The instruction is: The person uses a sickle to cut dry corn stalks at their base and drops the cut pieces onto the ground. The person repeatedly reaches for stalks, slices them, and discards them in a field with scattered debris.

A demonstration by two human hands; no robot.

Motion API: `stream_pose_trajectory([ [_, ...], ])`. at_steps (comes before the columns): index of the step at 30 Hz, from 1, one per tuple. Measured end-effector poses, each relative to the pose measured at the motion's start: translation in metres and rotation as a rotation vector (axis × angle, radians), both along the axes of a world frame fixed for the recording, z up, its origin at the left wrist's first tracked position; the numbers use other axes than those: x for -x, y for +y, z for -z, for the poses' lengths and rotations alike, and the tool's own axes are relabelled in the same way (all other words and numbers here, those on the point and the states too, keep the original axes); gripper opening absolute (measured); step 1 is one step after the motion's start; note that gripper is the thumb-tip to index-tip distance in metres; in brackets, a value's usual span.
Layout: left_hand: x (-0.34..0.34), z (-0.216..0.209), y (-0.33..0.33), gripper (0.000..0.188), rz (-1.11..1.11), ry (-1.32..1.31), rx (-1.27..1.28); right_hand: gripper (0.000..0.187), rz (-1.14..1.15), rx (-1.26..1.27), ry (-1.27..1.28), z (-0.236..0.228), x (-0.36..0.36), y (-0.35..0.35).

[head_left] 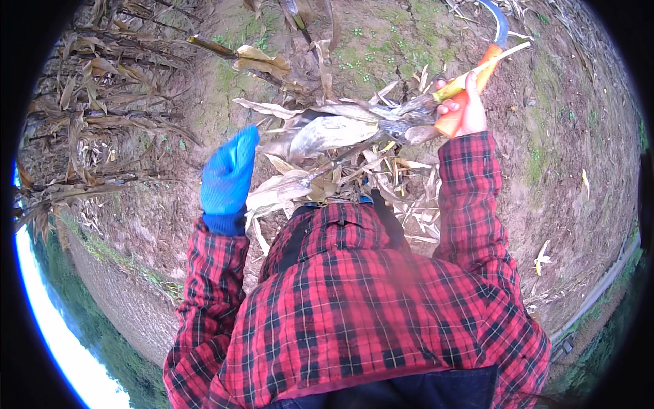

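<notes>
My right hand (470,112) is bare and wraps round the orange handle of a sickle (485,75). Its curved blade points up and away at the far right. A pale yellow cut corn stalk (470,76) lies across the handle, gripped in the same hand. Leftward from there stretches the stalk's dry husk-covered part, with a withered corn ear in its husk (334,136) in front of me. My left hand (229,174), in a blue knitted glove, hovers left of the husks, apart from them. Its fingers are pressed together, with nothing visible in them.
Standing dry corn stalks (102,123) fill the left side. A cut stump (212,46) juts out ahead on the left. Loose dry leaves (415,198) lie round my feet on bare brown soil (531,225) with green moss patches.
</notes>
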State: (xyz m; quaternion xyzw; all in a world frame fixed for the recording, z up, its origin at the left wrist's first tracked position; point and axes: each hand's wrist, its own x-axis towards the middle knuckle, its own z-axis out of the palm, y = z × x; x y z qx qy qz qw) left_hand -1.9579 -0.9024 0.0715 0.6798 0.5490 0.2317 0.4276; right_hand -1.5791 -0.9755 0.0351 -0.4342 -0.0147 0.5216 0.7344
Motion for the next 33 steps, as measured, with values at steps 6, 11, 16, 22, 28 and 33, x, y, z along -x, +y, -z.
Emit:
stream_pose_trajectory([
  [6, -0.013, 0.088, -0.043, 0.073, 0.575, 0.83, -0.446, 0.045, -0.028, -0.133, 0.213, -0.001, -0.033, -0.023],
  [11, -0.045, 0.132, -0.017, 0.056, 0.485, 0.473, 0.338, 0.049, 0.051, -0.106, 0.162, 0.008, -0.046, -0.032],
  [16, -0.042, 0.089, -0.01, 0.032, 0.197, 0.059, 0.814, 0.038, 0.314, 0.369, -0.276, 0.056, -0.056, -0.067],
  [22, -0.044, 0.071, 0.01, 0.045, 0.179, 0.123, 0.847, 0.018, -0.192, 0.425, -1.152, 0.101, 0.045, -0.145],
  [28, -0.048, 0.053, 0.004, 0.05, 0.188, 0.197, 0.981, 0.022, -0.359, -0.002, -1.501, 0.028, 0.115, -0.086],
  [33, -0.043, 0.023, -0.005, 0.054, 0.26, -0.025, 1.055, 0.015, -0.384, -0.009, -1.509, 0.044, 0.11, -0.059],
])
